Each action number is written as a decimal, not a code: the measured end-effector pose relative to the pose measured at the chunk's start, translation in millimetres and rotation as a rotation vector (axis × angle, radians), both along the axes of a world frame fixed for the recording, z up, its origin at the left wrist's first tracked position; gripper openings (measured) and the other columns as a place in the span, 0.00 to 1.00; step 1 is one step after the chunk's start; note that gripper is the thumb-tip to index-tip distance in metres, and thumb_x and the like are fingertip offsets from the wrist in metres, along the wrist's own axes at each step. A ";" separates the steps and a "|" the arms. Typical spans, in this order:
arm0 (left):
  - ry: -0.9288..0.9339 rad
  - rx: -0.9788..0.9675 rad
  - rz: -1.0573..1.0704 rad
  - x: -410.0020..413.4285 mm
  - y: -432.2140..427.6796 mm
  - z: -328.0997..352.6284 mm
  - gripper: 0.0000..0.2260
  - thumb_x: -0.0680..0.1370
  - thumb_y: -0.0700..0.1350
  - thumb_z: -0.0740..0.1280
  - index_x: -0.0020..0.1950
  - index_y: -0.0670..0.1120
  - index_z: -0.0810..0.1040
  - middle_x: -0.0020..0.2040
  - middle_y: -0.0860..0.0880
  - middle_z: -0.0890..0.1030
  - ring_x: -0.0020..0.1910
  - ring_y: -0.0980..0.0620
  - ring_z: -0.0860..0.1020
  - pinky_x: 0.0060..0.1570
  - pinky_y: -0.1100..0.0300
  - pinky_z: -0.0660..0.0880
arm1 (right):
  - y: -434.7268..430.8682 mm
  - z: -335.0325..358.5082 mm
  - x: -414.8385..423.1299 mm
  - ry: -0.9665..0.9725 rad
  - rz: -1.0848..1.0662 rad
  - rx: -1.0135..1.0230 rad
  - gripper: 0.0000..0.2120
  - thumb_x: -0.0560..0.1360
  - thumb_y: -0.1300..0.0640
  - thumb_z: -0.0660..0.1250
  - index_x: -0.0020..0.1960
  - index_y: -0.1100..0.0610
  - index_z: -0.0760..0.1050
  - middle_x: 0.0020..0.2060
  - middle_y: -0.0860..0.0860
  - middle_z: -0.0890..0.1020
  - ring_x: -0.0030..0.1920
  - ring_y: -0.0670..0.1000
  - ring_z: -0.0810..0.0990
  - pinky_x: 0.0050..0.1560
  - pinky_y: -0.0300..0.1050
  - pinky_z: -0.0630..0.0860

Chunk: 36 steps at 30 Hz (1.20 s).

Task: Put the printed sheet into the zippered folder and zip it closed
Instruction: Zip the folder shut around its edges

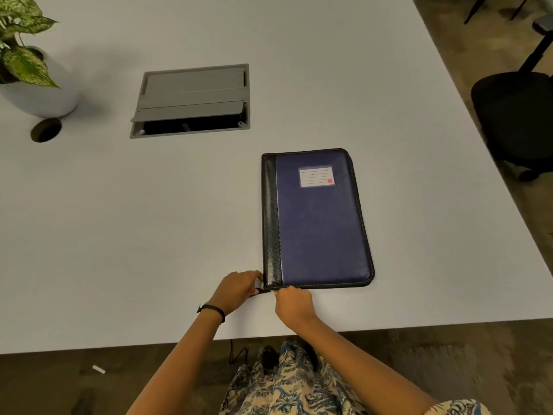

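Now, zippered folder (320, 223) lay shut and flat on the desk (149, 220), blue cover up, label toward the far end, close to the near edge. Right grip (291, 304) pinched the zipper pull (273, 292) at the near-left corner. Left grip (239, 290), just beside it, clenched on the black zipper tail (259, 290). Grey cable hatch (191, 100) sat farther back, potted plant (27, 64) far left, black chair (514, 109) off the right side.
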State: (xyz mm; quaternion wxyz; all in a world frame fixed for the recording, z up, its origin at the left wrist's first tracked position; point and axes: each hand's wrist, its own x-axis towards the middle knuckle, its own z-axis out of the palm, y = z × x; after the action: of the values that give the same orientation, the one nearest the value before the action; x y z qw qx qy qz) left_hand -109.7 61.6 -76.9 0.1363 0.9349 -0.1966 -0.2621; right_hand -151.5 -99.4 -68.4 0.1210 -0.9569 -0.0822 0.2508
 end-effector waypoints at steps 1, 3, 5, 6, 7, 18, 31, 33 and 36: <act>-0.003 0.002 -0.008 1.0 -0.6 0.6 0.14 0.78 0.46 0.63 0.63 0.45 0.73 0.55 0.44 0.82 0.48 0.43 0.79 0.43 0.60 0.68 | -2.1 -4.5 -1.5 -0.009 -0.023 0.022 0.10 0.76 0.61 0.59 0.44 0.61 0.79 0.42 0.58 0.84 0.42 0.58 0.82 0.25 0.39 0.54; -0.005 0.005 -0.019 2.0 -1.0 0.7 0.14 0.78 0.45 0.63 0.62 0.45 0.74 0.56 0.44 0.81 0.48 0.43 0.80 0.43 0.60 0.68 | -7.5 -2.7 -2.1 -0.015 -0.069 0.026 0.12 0.77 0.61 0.57 0.46 0.61 0.79 0.43 0.58 0.84 0.44 0.58 0.81 0.30 0.41 0.62; -0.005 0.006 -0.020 2.7 -0.4 1.2 0.13 0.78 0.44 0.63 0.62 0.45 0.74 0.56 0.44 0.81 0.48 0.43 0.80 0.43 0.60 0.68 | -14.8 -3.3 -4.2 -0.001 -0.117 0.056 0.12 0.77 0.62 0.57 0.47 0.61 0.79 0.44 0.57 0.83 0.44 0.57 0.81 0.34 0.41 0.64; 0.001 0.007 -0.020 3.1 0.0 1.1 0.13 0.78 0.43 0.63 0.62 0.45 0.74 0.55 0.45 0.82 0.47 0.44 0.80 0.42 0.60 0.67 | -19.7 -2.7 -5.3 0.007 -0.126 0.047 0.12 0.77 0.62 0.56 0.47 0.60 0.79 0.44 0.56 0.83 0.44 0.56 0.81 0.32 0.40 0.63; 0.008 0.008 -0.019 3.6 0.2 1.2 0.13 0.78 0.44 0.63 0.62 0.46 0.74 0.55 0.45 0.82 0.47 0.44 0.80 0.42 0.61 0.66 | -25.8 -3.1 -6.0 -0.009 -0.128 0.035 0.13 0.77 0.62 0.56 0.46 0.60 0.79 0.43 0.56 0.84 0.43 0.56 0.81 0.30 0.40 0.62; 0.309 0.012 -0.004 15.7 -18.2 6.8 0.14 0.76 0.43 0.65 0.61 0.42 0.71 0.55 0.41 0.80 0.53 0.44 0.77 0.41 0.61 0.66 | -54.0 -6.0 -20.4 -0.215 -0.162 -0.075 0.14 0.57 0.55 0.80 0.24 0.53 0.75 0.17 0.48 0.76 0.15 0.46 0.71 0.17 0.31 0.60; 0.264 -0.106 0.076 10.1 -19.0 -9.3 0.17 0.71 0.54 0.71 0.30 0.56 0.64 0.40 0.50 0.74 0.37 0.51 0.72 0.36 0.63 0.68 | -46.0 -6.2 -22.3 -0.299 -0.114 -0.089 0.12 0.51 0.59 0.80 0.26 0.55 0.77 0.22 0.50 0.79 0.19 0.47 0.74 0.18 0.32 0.66; 0.256 -0.110 0.058 10.3 -19.3 -8.1 0.18 0.72 0.54 0.70 0.29 0.56 0.63 0.40 0.50 0.73 0.37 0.51 0.72 0.35 0.64 0.66 | -41.4 -6.5 -19.7 -0.283 -0.138 -0.098 0.12 0.49 0.59 0.80 0.25 0.55 0.76 0.20 0.50 0.77 0.19 0.47 0.73 0.18 0.32 0.64; 0.236 -0.100 0.033 10.3 -19.2 -6.9 0.17 0.72 0.53 0.70 0.30 0.53 0.64 0.39 0.49 0.72 0.37 0.51 0.71 0.33 0.66 0.64 | -36.8 -7.2 -16.9 -0.246 -0.159 -0.095 0.14 0.47 0.59 0.80 0.22 0.56 0.74 0.17 0.50 0.75 0.17 0.48 0.72 0.17 0.31 0.62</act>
State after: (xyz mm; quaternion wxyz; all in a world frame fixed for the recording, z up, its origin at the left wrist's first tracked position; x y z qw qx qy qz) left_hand -99.4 42.4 -83.8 0.2091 0.8927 -0.1766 -0.3579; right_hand -168.4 -136.2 -75.5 0.0840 -0.9886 -0.0084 0.1250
